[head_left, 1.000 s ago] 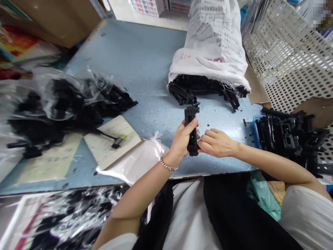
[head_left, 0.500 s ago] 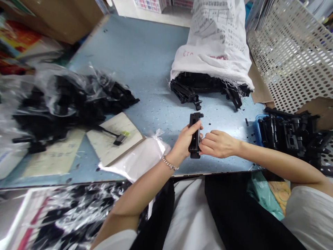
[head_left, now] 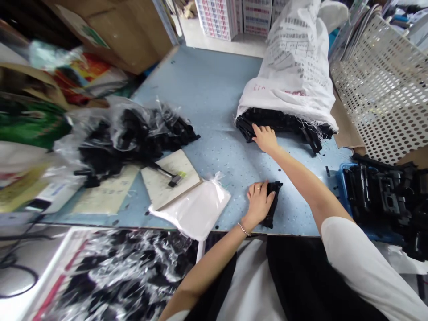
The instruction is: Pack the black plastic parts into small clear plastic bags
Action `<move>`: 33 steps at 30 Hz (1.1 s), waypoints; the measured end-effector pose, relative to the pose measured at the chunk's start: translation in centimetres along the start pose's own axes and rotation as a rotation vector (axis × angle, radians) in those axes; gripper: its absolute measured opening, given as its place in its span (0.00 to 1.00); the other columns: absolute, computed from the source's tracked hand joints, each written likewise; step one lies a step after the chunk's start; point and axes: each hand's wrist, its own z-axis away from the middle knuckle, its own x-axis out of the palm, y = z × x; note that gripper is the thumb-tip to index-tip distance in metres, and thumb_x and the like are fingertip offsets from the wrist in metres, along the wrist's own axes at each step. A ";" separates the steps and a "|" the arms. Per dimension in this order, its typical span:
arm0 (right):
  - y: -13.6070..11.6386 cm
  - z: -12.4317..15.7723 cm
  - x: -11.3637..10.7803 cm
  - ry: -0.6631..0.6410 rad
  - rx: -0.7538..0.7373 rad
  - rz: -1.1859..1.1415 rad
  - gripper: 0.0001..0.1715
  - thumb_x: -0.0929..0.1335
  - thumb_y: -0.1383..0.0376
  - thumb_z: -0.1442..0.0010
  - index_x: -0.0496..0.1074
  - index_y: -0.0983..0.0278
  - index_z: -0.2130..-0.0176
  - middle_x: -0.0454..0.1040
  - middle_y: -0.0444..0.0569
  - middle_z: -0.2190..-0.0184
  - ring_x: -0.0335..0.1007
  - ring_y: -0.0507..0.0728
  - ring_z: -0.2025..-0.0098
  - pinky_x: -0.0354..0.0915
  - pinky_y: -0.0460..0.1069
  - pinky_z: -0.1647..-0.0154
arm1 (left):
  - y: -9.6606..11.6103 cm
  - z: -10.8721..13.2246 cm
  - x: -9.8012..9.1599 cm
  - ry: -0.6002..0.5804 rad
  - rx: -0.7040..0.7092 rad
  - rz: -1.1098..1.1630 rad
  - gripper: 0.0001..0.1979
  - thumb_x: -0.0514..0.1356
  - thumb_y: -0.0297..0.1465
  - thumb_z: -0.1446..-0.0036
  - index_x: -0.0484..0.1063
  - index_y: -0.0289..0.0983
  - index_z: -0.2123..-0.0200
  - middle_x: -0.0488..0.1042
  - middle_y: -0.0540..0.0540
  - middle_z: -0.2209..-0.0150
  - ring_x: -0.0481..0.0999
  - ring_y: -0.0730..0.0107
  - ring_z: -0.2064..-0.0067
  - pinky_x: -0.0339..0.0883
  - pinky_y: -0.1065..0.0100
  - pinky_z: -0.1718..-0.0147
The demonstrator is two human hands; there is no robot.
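Observation:
My left hand (head_left: 258,203) lies over a long black plastic part (head_left: 273,204) on the blue table (head_left: 207,93), near its front edge, with the fingers curled around it. My right hand (head_left: 265,137) is stretched far out to the mouth of a white woven sack (head_left: 294,67), its fingers resting on the black plastic parts (head_left: 284,122) spilling from it. Whether those fingers grip one of the parts is not visible.
A clear plastic bag of black parts (head_left: 127,133) lies at the left. A blue bin (head_left: 384,196) of black parts stands at the right, below a white perforated basket (head_left: 381,84). A white plastic bag (head_left: 197,209) and paper sheets (head_left: 167,178) lie beside my left hand. Cardboard boxes stand at the back left.
Both hands held the black part above the table. Now the left hand has set it down on the table, and the right hand has let go and reached out to the sack.

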 end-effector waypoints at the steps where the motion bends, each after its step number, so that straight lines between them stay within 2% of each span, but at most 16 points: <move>1: 0.2 -0.4 0.3 0.000 0.022 -0.015 0.29 0.65 0.61 0.31 0.63 0.68 0.34 0.71 0.69 0.43 0.60 0.74 0.40 0.58 0.67 0.43 | -0.3 -0.4 -0.4 0.010 0.006 -0.032 0.23 0.61 0.37 0.38 0.71 0.37 0.42 0.69 0.34 0.38 0.60 0.44 0.33 0.50 0.42 0.34; 3: 0.2 0.8 0.5 0.035 0.028 -0.111 0.27 0.64 0.62 0.30 0.65 0.68 0.36 0.72 0.67 0.44 0.62 0.73 0.41 0.59 0.67 0.43 | -0.5 -2.0 -2.1 0.056 0.008 0.092 0.26 0.60 0.40 0.37 0.69 0.37 0.39 0.67 0.33 0.37 0.59 0.46 0.32 0.49 0.44 0.33; 6: -0.7 6.4 -0.5 0.000 -0.132 -0.399 0.22 0.64 0.59 0.30 0.67 0.66 0.41 0.74 0.61 0.47 0.68 0.66 0.47 0.63 0.60 0.46 | 0.3 -5.0 -5.4 0.202 0.007 0.629 0.32 0.60 0.49 0.38 0.64 0.42 0.36 0.68 0.37 0.39 0.66 0.57 0.36 0.60 0.54 0.36; 8: -1.4 10.7 -1.6 -0.068 -0.267 -0.539 0.21 0.61 0.53 0.28 0.69 0.64 0.45 0.76 0.56 0.52 0.70 0.62 0.52 0.66 0.57 0.50 | 1.7 -6.2 -7.1 0.238 -0.013 0.969 0.34 0.63 0.53 0.42 0.65 0.44 0.38 0.73 0.42 0.46 0.75 0.63 0.45 0.69 0.61 0.45; 10: -1.6 13.7 -2.8 -0.011 -0.318 -0.528 0.25 0.57 0.48 0.27 0.70 0.63 0.50 0.76 0.54 0.56 0.69 0.61 0.54 0.65 0.57 0.51 | 3.2 -6.2 -7.9 0.155 -0.048 1.123 0.34 0.69 0.52 0.49 0.69 0.42 0.43 0.76 0.47 0.58 0.78 0.69 0.59 0.73 0.67 0.57; 12: -1.1 14.7 -3.8 0.123 -0.337 -0.419 0.30 0.54 0.44 0.27 0.70 0.63 0.54 0.75 0.56 0.58 0.67 0.63 0.54 0.63 0.59 0.50 | 4.6 -5.1 -8.0 0.002 -0.102 1.144 0.33 0.73 0.49 0.54 0.71 0.38 0.49 0.74 0.51 0.67 0.74 0.73 0.69 0.71 0.70 0.68; 14: -0.1 13.9 -4.3 0.222 -0.367 -0.276 0.32 0.54 0.42 0.29 0.71 0.62 0.55 0.74 0.57 0.58 0.66 0.64 0.54 0.61 0.60 0.50 | 5.6 -3.3 -7.7 -0.159 -0.177 1.165 0.30 0.74 0.49 0.56 0.72 0.35 0.57 0.71 0.52 0.71 0.70 0.75 0.75 0.67 0.72 0.75; 16: 0.7 12.2 -4.3 0.209 -0.422 -0.163 0.33 0.54 0.41 0.29 0.72 0.62 0.59 0.73 0.56 0.61 0.65 0.65 0.56 0.60 0.60 0.52 | 6.2 -1.8 -7.2 -0.287 -0.256 1.216 0.30 0.74 0.51 0.57 0.71 0.34 0.62 0.71 0.50 0.71 0.69 0.76 0.76 0.65 0.72 0.78; 18: 1.1 10.7 -4.1 0.136 -0.450 -0.110 0.34 0.53 0.43 0.28 0.72 0.61 0.64 0.71 0.55 0.66 0.65 0.63 0.60 0.60 0.58 0.56 | 6.5 -0.9 -6.7 -0.316 -0.313 1.232 0.30 0.74 0.52 0.57 0.70 0.34 0.65 0.72 0.49 0.70 0.69 0.77 0.76 0.64 0.72 0.79; 21: 0.5 10.4 -3.9 0.079 -0.332 -0.118 0.35 0.49 0.47 0.26 0.71 0.61 0.66 0.71 0.53 0.69 0.65 0.61 0.63 0.58 0.55 0.59 | 6.4 -1.2 -6.4 -0.202 -0.348 1.180 0.29 0.73 0.52 0.56 0.70 0.34 0.67 0.72 0.49 0.73 0.69 0.77 0.77 0.64 0.73 0.79; 23: -0.1 11.9 -3.9 0.086 -0.281 -0.151 0.35 0.48 0.47 0.25 0.71 0.61 0.64 0.72 0.52 0.69 0.65 0.60 0.63 0.58 0.54 0.60 | 6.1 -1.8 -6.6 -0.127 -0.352 1.167 0.29 0.72 0.52 0.55 0.71 0.34 0.65 0.72 0.50 0.73 0.69 0.77 0.77 0.64 0.72 0.78; 26: -0.9 15.9 -3.5 0.112 -0.457 -0.163 0.35 0.50 0.44 0.27 0.72 0.61 0.64 0.73 0.52 0.67 0.65 0.60 0.63 0.57 0.55 0.61 | 5.8 -2.6 -6.8 -0.085 -0.361 1.181 0.30 0.72 0.52 0.54 0.73 0.34 0.58 0.74 0.51 0.71 0.71 0.76 0.75 0.66 0.72 0.75; 29: -1.7 19.4 -2.4 0.113 -0.591 -0.126 0.34 0.54 0.43 0.28 0.72 0.61 0.68 0.73 0.53 0.68 0.64 0.60 0.64 0.56 0.55 0.63 | 5.3 -2.9 -6.2 -0.073 -0.372 1.137 0.29 0.70 0.52 0.52 0.73 0.34 0.59 0.75 0.49 0.68 0.74 0.74 0.70 0.69 0.71 0.69; 31: -1.9 19.8 -1.7 0.030 -0.582 -0.123 0.33 0.55 0.45 0.28 0.72 0.61 0.70 0.72 0.52 0.71 0.64 0.60 0.65 0.55 0.54 0.65 | 4.4 -2.9 -5.7 0.040 -0.351 1.066 0.26 0.71 0.49 0.51 0.70 0.36 0.59 0.75 0.50 0.66 0.75 0.74 0.68 0.69 0.72 0.66; 33: -1.8 18.2 -1.3 -0.075 -0.549 -0.132 0.32 0.55 0.46 0.27 0.73 0.61 0.69 0.72 0.52 0.71 0.65 0.60 0.65 0.57 0.54 0.63 | 3.0 -2.8 -5.4 0.205 -0.306 0.993 0.26 0.73 0.45 0.54 0.67 0.38 0.59 0.73 0.53 0.66 0.74 0.75 0.66 0.68 0.73 0.64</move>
